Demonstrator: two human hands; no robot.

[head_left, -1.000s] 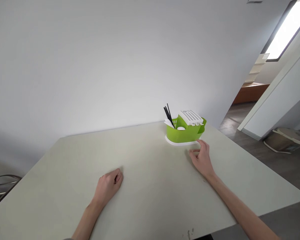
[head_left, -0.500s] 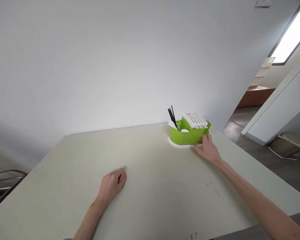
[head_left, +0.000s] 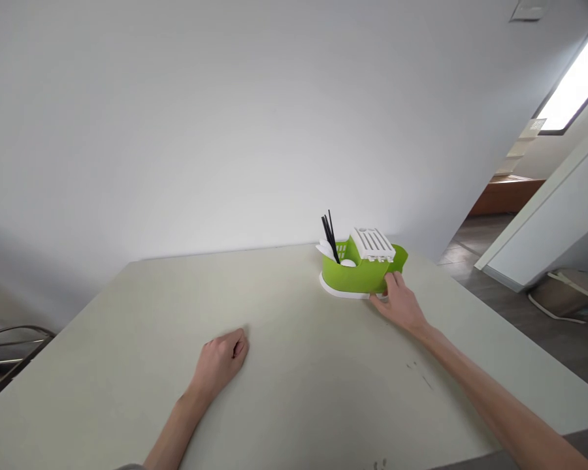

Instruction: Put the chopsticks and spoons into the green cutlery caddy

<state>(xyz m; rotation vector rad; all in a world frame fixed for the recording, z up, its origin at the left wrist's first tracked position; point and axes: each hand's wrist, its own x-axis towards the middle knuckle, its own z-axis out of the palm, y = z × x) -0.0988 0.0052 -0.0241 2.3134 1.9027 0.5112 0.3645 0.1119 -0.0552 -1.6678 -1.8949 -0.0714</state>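
At the back right of the table stands a green utensil holder (head_left: 355,279) with a white slotted top (head_left: 372,243) and a white base tray (head_left: 340,293). Black chopsticks (head_left: 331,238) and white spoons (head_left: 326,249) stick up from its left compartment. My right hand (head_left: 400,305) grips the holder's lower right front, thumb at the base tray and fingers on the green wall; some fingertips are hidden. Farther left, my left hand (head_left: 219,359) rests on the tabletop as a loose fist, apart from the holder, with nothing seen in it.
The pale table (head_left: 274,405) meets a plain grey-white wall (head_left: 255,130) at its far edge. A metal rack (head_left: 10,359) stands beyond the left edge. Floor and a covered brown box (head_left: 566,297) lie past the right edge.
The utensil holder has shifted slightly left and nearer to me, with my right hand moving along on it. My left hand stays in place.
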